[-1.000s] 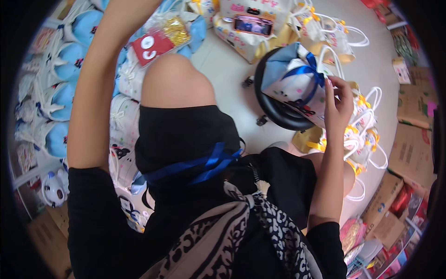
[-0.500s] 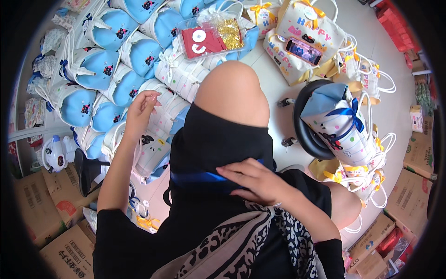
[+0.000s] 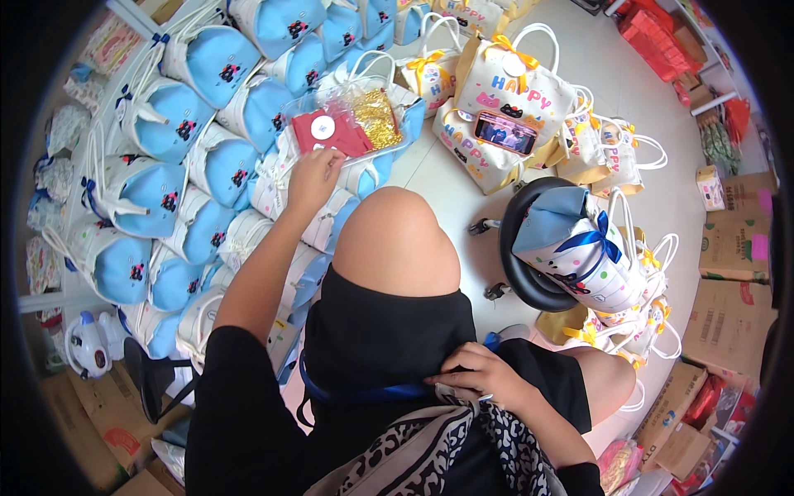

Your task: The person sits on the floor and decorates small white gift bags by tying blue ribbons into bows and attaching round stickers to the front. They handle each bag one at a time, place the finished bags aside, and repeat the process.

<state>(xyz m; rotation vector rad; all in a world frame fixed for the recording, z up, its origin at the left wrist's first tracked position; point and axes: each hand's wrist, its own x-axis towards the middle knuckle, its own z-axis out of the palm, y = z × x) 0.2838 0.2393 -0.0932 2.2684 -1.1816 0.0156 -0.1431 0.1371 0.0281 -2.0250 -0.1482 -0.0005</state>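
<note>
The left hand (image 3: 314,178) is at the near edge of a transparent tray (image 3: 382,151), fingers bent over its rim beside red pieces (image 3: 356,139); whether they pinch anything I cannot tell. Gold ties (image 3: 379,114) fill the tray's side to the right of that hand. The right hand (image 3: 488,372) lies low on the lap, fingers curled at the end of a blue ribbon (image 3: 389,394) that runs leftward from it across the black garment (image 3: 397,326); its grip on the ribbon is unclear. Blue-lined bags (image 3: 223,161) crowd close on the left hand's left, leaving it little sideways room. To its right, past the tray's edge, a strip of tiled floor (image 3: 423,169) opens between those bags and the cream bags (image 3: 475,161), which bear a phone (image 3: 506,132). Up and right of the right hand, a ribbon-tied bag (image 3: 616,285) rests on a round black stool (image 3: 529,285), overhanging the stool's right edge.
</note>
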